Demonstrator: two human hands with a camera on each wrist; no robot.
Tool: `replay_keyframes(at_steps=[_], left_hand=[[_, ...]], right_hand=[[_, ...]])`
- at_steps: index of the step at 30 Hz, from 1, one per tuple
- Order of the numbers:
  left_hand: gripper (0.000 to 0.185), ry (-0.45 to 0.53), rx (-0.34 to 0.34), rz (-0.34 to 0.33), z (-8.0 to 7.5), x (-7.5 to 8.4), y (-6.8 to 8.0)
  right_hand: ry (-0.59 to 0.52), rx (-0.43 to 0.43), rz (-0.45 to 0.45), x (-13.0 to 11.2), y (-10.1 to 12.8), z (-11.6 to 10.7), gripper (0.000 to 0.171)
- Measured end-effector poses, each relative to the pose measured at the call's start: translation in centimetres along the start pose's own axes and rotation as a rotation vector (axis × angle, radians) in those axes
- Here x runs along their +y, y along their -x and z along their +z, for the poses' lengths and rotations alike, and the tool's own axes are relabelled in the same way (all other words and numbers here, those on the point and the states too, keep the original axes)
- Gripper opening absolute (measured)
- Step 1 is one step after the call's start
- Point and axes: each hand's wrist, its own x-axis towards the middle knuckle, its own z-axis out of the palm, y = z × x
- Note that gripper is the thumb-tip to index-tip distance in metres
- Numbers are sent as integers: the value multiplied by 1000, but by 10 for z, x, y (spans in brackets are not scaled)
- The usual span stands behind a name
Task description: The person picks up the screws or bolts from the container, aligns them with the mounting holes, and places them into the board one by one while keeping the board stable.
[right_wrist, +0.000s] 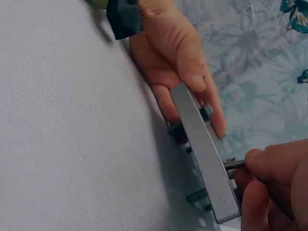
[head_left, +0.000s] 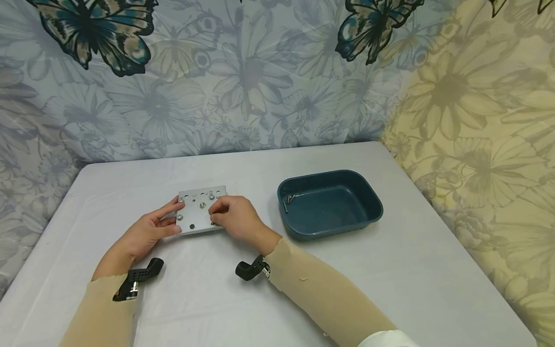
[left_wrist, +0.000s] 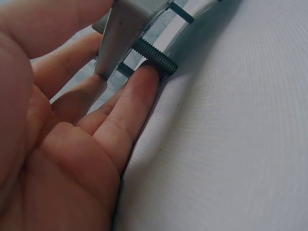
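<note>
on the counter (head_left: 390, 270), left hand (head_left: 147, 231) grips the metal plate (head_left: 197, 212); right hand (head_left: 234, 218) pinches a bolt (right_wrist: 234, 164). best keep the plate steady, bolt straight.

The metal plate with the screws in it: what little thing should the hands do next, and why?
Probably keep turning the screw further into the metal plate. The right hand pinches it at the plate's edge while the left hand steadies the plate, and threaded ends already stick out underneath.
</note>
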Motion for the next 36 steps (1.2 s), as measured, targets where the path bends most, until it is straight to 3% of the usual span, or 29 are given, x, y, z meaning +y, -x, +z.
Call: replay_keyframes(at_steps=[20, 29, 33, 36], left_hand=[[71, 11, -9, 31, 1, 3, 2], [74, -19, 10, -4, 2, 5, 2], [75, -41, 18, -14, 2, 5, 2], [75, -53, 20, -13, 2, 5, 2]], right_hand=[[29, -100, -54, 3, 1, -6, 14], [-1, -99, -44, 4, 2, -7, 13], [-141, -90, 26, 1, 6, -13, 18], [-411, -83, 89, -3, 11, -30, 29]])
